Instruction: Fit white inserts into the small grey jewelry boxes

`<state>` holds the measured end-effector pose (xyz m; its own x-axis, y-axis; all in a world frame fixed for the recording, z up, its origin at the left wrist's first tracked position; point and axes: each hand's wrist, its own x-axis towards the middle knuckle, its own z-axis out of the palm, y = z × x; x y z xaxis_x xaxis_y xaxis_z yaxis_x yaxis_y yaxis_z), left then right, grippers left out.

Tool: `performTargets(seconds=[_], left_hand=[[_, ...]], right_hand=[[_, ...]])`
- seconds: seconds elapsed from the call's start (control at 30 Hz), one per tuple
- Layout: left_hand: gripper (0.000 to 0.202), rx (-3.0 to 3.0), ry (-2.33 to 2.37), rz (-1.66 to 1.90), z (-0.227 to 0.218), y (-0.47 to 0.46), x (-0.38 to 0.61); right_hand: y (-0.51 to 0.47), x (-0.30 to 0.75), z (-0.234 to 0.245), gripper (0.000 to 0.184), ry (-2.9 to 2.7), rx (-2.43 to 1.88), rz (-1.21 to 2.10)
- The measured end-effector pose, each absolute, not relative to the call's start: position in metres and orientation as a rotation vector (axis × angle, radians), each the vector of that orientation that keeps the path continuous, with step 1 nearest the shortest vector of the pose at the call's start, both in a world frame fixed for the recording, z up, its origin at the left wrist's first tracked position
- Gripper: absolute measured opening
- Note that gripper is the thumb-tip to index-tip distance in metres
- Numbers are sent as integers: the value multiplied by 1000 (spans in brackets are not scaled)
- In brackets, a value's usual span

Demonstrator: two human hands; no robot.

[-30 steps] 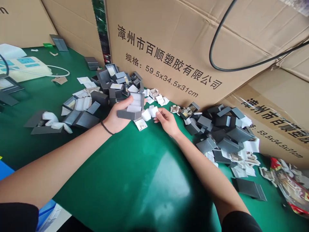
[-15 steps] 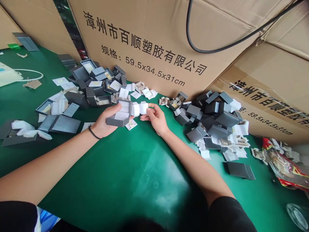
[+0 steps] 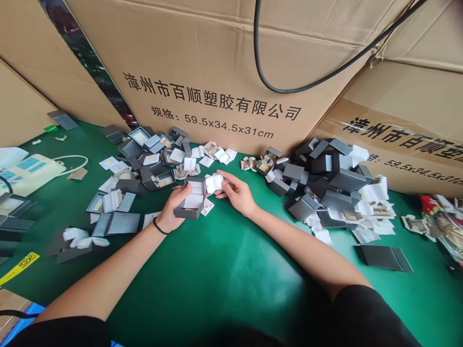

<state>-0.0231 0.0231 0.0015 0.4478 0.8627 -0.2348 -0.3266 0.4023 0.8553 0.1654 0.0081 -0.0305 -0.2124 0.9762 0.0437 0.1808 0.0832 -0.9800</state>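
Observation:
My left hand [image 3: 172, 210] grips an open grey jewellery box [image 3: 190, 205] with a white lining, held just above the green table [image 3: 217, 279]. Right beside the box's open lid, my right hand [image 3: 236, 193] pinches a small white insert pad [image 3: 214, 182]. A black band circles my left wrist. Another white insert [image 3: 207, 207] lies on the table under the box.
A pile of grey boxes and white inserts [image 3: 333, 185] lies to the right, another pile [image 3: 152, 161] to the left. Large cardboard cartons [image 3: 217, 72] with a black cable [image 3: 289, 89] stand behind. A white device [image 3: 25, 171] and flat grey sleeves [image 3: 385, 258] lie at the sides.
Both hands have come closer together, the white pad now close to the open box. The camera view has shifted, so the scene sits lower and farther off.

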Motion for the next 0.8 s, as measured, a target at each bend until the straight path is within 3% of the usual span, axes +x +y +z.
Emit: performTargets(seconds=[0.27,0.6,0.8], left_hand=[[39,682,808,953,3,29,-28],[31,649,675,926,3,21,-29],[38,711,742,873,4,14,-30]], right_hand=[[2,167,-26,75,-1749,-1311,1007],[1,173,-30,52,-2004,-1372,203],[-3,176,-29,51,-2043,-1394,52]])
